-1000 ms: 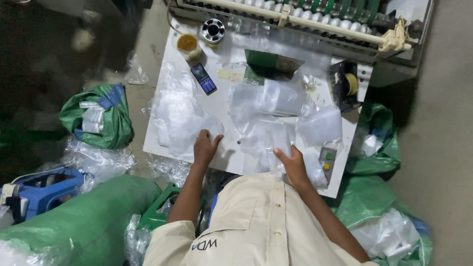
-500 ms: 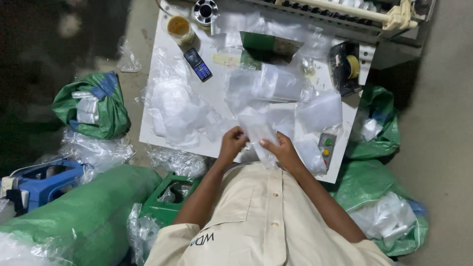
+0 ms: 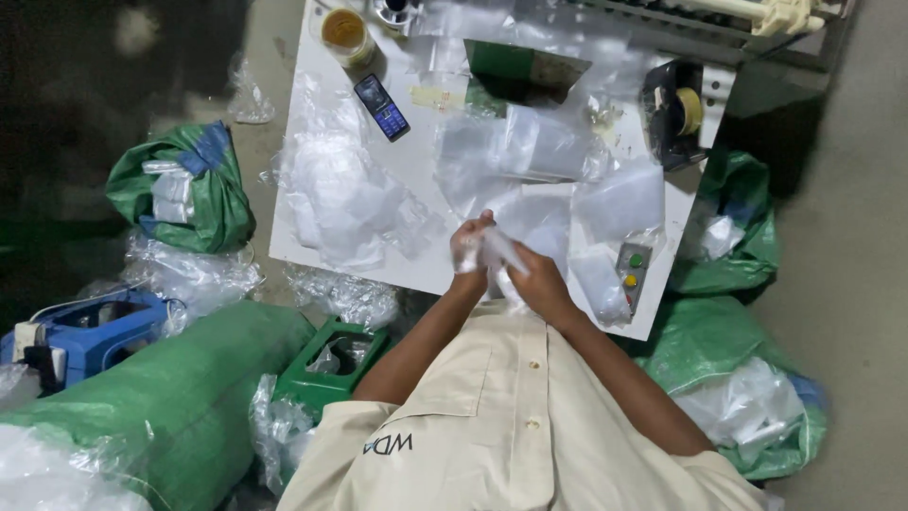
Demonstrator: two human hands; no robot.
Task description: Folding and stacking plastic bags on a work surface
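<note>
Both my hands meet at the near edge of the white table [image 3: 416, 170]. My left hand [image 3: 469, 248] and my right hand [image 3: 535, 280] together grip a clear plastic bag [image 3: 501, 254], bunched between the fingers just above the table's front edge. More clear plastic bags [image 3: 544, 151] lie spread over the middle of the table, and a heap of them [image 3: 331, 189] sits at the left side.
A mobile phone [image 3: 381, 107], a round yellow-filled cup [image 3: 344, 30], a tape dispenser [image 3: 673, 114] and a small button box [image 3: 632, 274] lie on the table. Green sacks [image 3: 180, 189] of plastic, a green crate [image 3: 333, 364] and a blue box [image 3: 90, 331] crowd the floor.
My hands came from flat and apart on the table to close together at its near edge, lifting a clear bag between them. The camera view shifted closer.
</note>
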